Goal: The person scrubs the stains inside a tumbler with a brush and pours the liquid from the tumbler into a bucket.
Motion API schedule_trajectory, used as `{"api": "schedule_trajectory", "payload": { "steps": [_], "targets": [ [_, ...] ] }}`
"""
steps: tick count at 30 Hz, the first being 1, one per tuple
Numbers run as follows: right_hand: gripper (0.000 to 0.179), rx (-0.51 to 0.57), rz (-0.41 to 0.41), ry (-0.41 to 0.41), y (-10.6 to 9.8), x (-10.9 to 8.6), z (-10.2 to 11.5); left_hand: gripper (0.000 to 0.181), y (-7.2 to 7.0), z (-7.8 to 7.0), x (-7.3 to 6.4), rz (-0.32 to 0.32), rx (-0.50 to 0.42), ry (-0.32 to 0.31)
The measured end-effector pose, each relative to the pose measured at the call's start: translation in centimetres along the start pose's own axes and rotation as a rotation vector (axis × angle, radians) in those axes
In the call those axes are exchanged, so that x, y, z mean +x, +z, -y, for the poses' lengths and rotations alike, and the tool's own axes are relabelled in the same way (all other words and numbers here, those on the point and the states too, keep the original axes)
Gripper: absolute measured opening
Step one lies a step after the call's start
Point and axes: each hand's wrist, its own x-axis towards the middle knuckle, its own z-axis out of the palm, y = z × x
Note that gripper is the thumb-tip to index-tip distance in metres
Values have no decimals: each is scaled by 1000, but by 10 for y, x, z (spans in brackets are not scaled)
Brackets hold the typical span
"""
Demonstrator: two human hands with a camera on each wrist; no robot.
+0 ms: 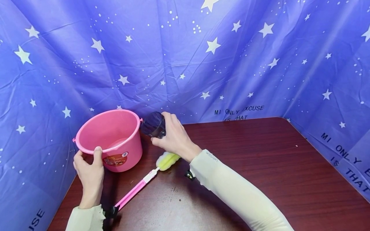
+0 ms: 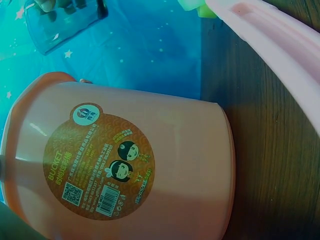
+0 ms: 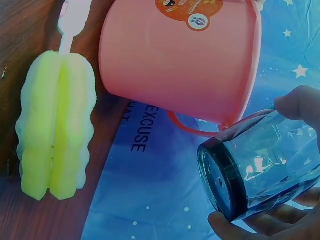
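My left hand point(image 1: 89, 173) holds the near rim of a pink plastic bucket point(image 1: 134, 155), thumb over the edge. The bucket stands on the table and bears a round brown label point(image 2: 100, 165). A paler patch shows inside, low down. In my right hand point(image 1: 177, 138) is a clear dark-blue cup point(image 1: 153, 123), tilted close beside the bucket's right rim. The right wrist view shows the cup point(image 3: 270, 165) with fingers and thumb around its sides and its thick base towards the camera.
A cup brush with a yellow-and-white sponge head point(image 1: 167, 161) and pink handle point(image 1: 133, 192) lies on the table in front of the bucket. The dark red-brown table point(image 1: 260, 154) is ringed at its back and sides by a blue starry cloth point(image 1: 173, 64).
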Motion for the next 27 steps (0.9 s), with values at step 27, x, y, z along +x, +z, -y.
{"api": "schedule_trajectory", "payload": {
  "steps": [27],
  "targets": [
    [79,80,-29,43,-16,-9,-15,59,0,1,0,16,11,-9]
  ]
}}
